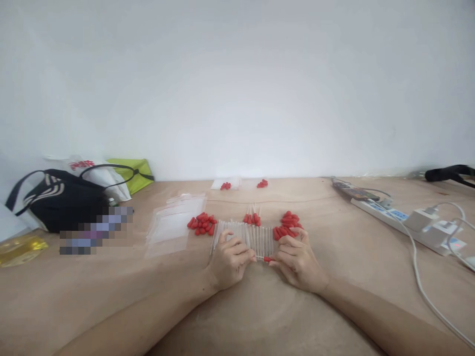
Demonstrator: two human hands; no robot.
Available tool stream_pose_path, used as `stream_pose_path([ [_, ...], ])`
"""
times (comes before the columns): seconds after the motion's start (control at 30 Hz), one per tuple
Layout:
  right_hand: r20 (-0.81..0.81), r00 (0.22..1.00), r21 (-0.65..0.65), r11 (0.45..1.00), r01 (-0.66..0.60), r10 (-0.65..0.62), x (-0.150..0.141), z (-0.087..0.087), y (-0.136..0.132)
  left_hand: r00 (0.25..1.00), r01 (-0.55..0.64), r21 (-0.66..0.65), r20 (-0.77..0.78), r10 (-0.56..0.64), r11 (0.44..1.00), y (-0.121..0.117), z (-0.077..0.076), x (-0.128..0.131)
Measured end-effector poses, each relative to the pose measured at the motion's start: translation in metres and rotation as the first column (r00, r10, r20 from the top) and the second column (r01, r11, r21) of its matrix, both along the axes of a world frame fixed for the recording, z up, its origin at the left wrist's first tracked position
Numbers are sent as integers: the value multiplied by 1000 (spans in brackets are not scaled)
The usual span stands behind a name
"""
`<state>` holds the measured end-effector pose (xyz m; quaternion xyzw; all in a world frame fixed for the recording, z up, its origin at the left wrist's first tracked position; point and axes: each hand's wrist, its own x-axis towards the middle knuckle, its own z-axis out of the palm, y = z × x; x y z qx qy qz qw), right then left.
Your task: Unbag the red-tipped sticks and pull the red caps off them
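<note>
My left hand (230,259) pinches a thin clear dropper tube (260,257) held level above the table. At its right end sits a red rubber bulb (267,259), gripped between the fingertips of my right hand (297,259). Behind both hands lies a row of clear tubes (261,240) side by side, partly covered by my left hand. One heap of red bulbs (202,224) is left of the row; another heap of bulbs (287,225) is just beyond my right fingers. Several tubes with red bulbs on them (252,217) lie behind the row.
Clear plastic bags (170,225) are stacked at the left. Near the wall, two bags carry small groups of red bulbs (225,186). A black bag (63,198) and a green bag (135,173) stand far left. A power strip (401,222) with chargers and a white cable (417,267) lies right.
</note>
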<state>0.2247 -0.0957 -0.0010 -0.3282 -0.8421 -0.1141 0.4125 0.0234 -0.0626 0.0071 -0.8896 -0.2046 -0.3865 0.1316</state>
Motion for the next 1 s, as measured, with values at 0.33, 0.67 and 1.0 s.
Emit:
stream_pose_path([
  [0.33, -199, 976, -192, 980, 46, -85, 34, 2, 5, 987, -104, -183, 99, 124, 978, 5, -7, -18],
  [0.67, -393, 808, -431, 864, 261, -440, 50, 1, 36, 950, -193, -173, 212, 228, 966, 26, -3, -8],
  [1.0, -153, 844, -365, 823, 435, -514, 40, -1, 46, 986, -54, -91, 154, 68, 994, 22, -7, 5],
])
